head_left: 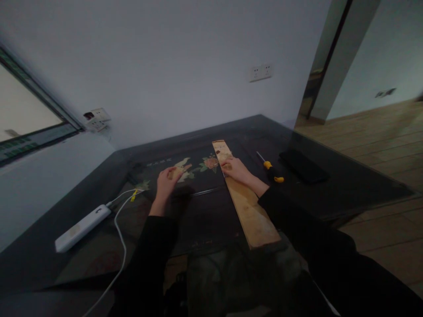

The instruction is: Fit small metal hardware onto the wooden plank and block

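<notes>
A long light wooden plank lies on the dark table, running from the near edge toward the wall. My right hand rests flat on its far part, pressing on it. My left hand hovers left of the plank, fingers curled around a small pale piece of wood. Both sleeves are black.
A yellow-and-black screwdriver and a black flat object lie right of the plank. A white power bank with a white cable sits at the left. Painted flowers decorate the tabletop. Wall sockets are behind; wooden floor at right.
</notes>
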The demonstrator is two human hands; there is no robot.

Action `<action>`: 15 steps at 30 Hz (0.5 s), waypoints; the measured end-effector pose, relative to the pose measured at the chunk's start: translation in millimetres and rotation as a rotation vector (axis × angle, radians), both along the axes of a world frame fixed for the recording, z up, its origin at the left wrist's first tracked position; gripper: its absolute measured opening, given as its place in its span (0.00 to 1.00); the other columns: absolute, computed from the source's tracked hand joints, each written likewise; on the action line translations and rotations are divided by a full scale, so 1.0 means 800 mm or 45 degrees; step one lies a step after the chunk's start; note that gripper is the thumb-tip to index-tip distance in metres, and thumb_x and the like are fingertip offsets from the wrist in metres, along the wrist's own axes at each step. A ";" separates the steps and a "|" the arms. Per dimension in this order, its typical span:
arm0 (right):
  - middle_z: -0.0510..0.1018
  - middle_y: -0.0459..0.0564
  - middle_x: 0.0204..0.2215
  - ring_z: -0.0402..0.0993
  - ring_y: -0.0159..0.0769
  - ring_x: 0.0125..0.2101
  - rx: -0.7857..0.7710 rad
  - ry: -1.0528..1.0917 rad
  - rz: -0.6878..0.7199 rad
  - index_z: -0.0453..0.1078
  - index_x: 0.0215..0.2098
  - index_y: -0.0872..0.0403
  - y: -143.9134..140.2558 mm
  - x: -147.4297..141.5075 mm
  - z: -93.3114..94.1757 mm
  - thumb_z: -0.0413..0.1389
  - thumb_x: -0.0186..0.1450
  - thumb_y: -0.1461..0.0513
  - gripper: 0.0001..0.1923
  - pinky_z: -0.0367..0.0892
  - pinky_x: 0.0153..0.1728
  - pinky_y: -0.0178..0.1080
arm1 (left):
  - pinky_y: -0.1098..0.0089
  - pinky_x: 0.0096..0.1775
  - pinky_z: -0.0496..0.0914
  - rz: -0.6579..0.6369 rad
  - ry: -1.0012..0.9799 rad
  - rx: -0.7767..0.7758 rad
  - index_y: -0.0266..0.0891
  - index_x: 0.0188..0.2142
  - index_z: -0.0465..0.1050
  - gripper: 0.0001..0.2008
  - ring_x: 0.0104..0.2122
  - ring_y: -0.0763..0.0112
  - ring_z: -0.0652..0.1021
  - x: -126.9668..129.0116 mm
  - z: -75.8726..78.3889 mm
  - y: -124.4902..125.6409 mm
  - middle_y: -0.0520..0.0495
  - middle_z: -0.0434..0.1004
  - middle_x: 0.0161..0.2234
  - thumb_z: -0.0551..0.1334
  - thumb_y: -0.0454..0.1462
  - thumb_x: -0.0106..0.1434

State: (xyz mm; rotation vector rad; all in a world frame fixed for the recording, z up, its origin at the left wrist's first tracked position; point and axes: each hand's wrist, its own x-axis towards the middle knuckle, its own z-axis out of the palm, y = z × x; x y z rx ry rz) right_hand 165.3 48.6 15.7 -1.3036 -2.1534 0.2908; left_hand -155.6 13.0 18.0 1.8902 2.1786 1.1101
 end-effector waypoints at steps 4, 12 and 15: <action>0.81 0.56 0.47 0.74 0.43 0.50 -0.008 -0.030 -0.009 0.79 0.46 0.56 -0.003 -0.001 0.002 0.58 0.65 0.63 0.13 0.64 0.54 0.41 | 0.59 0.52 0.69 0.309 -0.003 -0.112 0.36 0.50 0.75 0.21 0.52 0.52 0.76 -0.072 -0.002 0.008 0.34 0.79 0.49 0.63 0.45 0.61; 0.81 0.56 0.47 0.74 0.43 0.51 -0.011 -0.042 -0.027 0.79 0.45 0.55 -0.006 -0.002 0.002 0.57 0.65 0.62 0.12 0.65 0.54 0.41 | 0.51 0.52 0.68 0.386 0.062 -0.250 0.39 0.48 0.77 0.21 0.54 0.42 0.74 -0.106 -0.031 0.011 0.32 0.78 0.50 0.65 0.46 0.59; 0.81 0.56 0.45 0.75 0.43 0.49 -0.008 -0.063 -0.015 0.80 0.45 0.56 -0.009 -0.003 0.007 0.57 0.65 0.63 0.12 0.66 0.53 0.41 | 0.51 0.54 0.66 0.121 0.057 -0.180 0.41 0.41 0.79 0.13 0.55 0.45 0.73 -0.102 -0.032 0.010 0.39 0.81 0.43 0.63 0.43 0.59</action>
